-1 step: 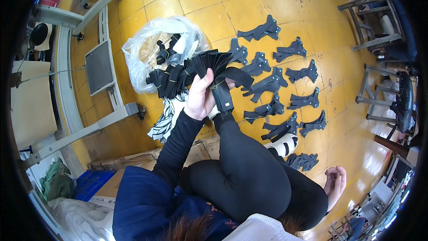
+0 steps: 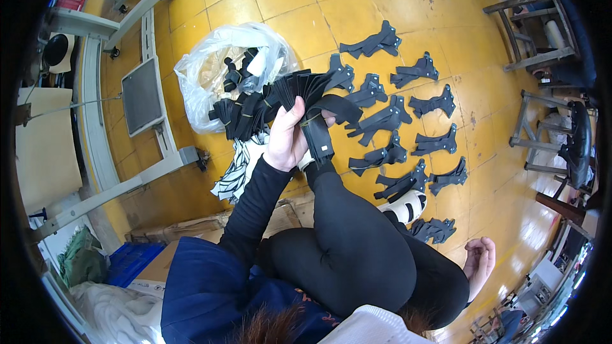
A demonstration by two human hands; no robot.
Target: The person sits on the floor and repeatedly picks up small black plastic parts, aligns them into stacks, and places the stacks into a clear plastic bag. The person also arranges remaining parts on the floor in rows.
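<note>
My left hand (image 2: 287,137) grips a banded bundle of black fabric strips (image 2: 317,134) above my raised knee. The strips fan out at the top, and one loops over to the right. A small pale square sits on the lower end. Beyond my right knee, my right hand (image 2: 479,266) hangs with its fingers loosely bent and apart, holding nothing visible. Banded black strip bundles (image 2: 242,118) lie just left of the held one, against a clear plastic bag (image 2: 194,73). Several dark strip bundles (image 2: 382,113) are spread in rough rows on the floor to the right.
White strips with black edges (image 2: 239,169) lie below the bag. A metal frame with a dark pedal (image 2: 142,95) stands at left. Stools (image 2: 542,44) line the right side. My white shoe (image 2: 408,207) rests beside the floor bundles. A blue crate (image 2: 131,261) sits lower left.
</note>
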